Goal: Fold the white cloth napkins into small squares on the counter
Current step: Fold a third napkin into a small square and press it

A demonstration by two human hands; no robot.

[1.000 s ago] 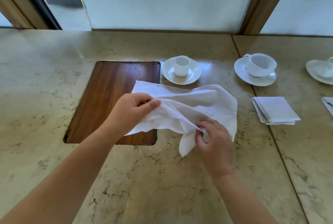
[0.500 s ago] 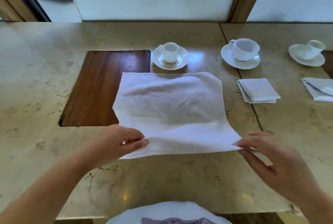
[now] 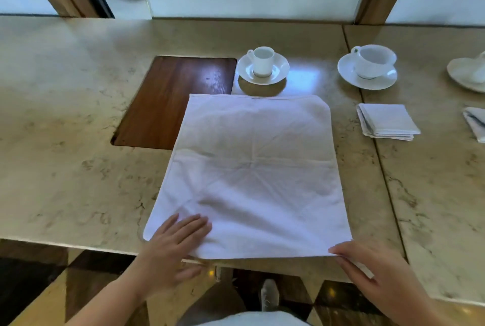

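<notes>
While one folded napkin [image 3: 388, 121] lies toward the counter's [image 3: 65, 142] right edge, the open napkin [image 3: 252, 176] lies unfolded at its near edge, left hand [image 3: 170, 244] flat on one corner, right hand [image 3: 378, 273] pinching the other, so every fold remains.

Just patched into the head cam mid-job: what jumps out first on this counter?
The big white napkin lies spread open in the middle of the marble counter, its far left corner over a dark wood inlay. The left hand presses its near left corner and the right hand is at the near right corner. A folded stack sits to the right, cups on saucers behind.
</notes>
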